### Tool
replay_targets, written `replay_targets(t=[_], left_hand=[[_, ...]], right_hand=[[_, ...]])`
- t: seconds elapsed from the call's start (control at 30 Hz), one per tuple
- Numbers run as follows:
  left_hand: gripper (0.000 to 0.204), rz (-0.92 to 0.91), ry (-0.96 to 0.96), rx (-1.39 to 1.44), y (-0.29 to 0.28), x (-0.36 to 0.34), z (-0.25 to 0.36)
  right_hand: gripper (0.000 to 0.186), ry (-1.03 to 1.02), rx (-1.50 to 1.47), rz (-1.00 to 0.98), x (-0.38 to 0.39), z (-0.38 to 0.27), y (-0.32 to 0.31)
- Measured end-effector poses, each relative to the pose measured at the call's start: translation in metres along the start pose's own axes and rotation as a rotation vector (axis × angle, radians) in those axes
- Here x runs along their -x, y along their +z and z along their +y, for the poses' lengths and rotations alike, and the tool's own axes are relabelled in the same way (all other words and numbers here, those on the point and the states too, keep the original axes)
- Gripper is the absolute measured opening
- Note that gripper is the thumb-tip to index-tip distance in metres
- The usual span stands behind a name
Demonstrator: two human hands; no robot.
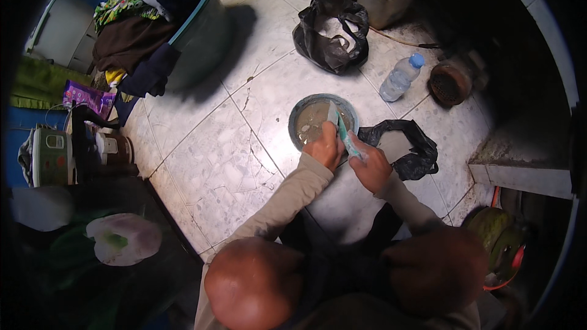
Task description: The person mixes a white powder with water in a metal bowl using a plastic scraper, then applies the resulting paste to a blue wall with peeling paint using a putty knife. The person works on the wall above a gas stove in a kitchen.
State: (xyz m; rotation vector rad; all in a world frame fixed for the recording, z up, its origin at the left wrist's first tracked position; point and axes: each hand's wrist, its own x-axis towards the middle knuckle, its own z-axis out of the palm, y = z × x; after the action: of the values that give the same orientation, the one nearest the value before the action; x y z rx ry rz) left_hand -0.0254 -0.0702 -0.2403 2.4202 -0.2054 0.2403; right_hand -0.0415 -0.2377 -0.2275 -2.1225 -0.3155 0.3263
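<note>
Both my hands are over a round basin of grey-brown wet paste. My left hand is closed on a pale grey flat scraper, which is tilted up over the paste. My right hand grips a teal scraper, held against or very near the pale one; their exact contact is unclear. Beside the basin on the right lies an open black bag with grey powder in it. A clear plastic bottle with a blue cap stands behind that.
The tiled floor holds a tub of piled clothes at back left, a second black bag, a box with bottles and a rusty pot. Appliances line the left; a ledge and green fruit are at right.
</note>
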Motion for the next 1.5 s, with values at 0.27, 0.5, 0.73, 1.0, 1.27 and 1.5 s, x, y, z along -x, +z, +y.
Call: replay_targets(t=[0.27, 0.5, 0.73, 1.0, 1.27, 1.5], left_hand=[[0.028, 0.05, -0.136, 0.0, -0.012, -0.005, -0.037], [0.023, -0.019, 0.066, -0.179, -0.039, 0.003, -0.003], [0.022, -0.164, 0.178, -0.227, 0.007, -0.002, 0.002], [0.027, -0.082, 0.077, -0.231, -0.006, -0.004, -0.011], [0.016, -0.291, 0.03, -0.35, 0.004, -0.023, -0.006], [0.028, -0.068, 0.166, -0.209, -0.004, 0.004, 0.0]], right_hand=[[0.061, -0.062, 0.377, -0.079, 0.031, -0.031, -0.043], [0.051, -0.22, 0.796, 0.003, 0.025, -0.015, -0.046], [0.044, -0.424, 0.952, 0.049, 0.021, -0.014, -0.029], [0.043, -0.413, 0.913, 0.065, 0.023, -0.023, -0.035], [0.039, -0.383, 0.961, 0.014, 0.025, -0.026, -0.037], [0.04, -0.495, 0.991, 0.078, 0.013, -0.025, -0.036]])
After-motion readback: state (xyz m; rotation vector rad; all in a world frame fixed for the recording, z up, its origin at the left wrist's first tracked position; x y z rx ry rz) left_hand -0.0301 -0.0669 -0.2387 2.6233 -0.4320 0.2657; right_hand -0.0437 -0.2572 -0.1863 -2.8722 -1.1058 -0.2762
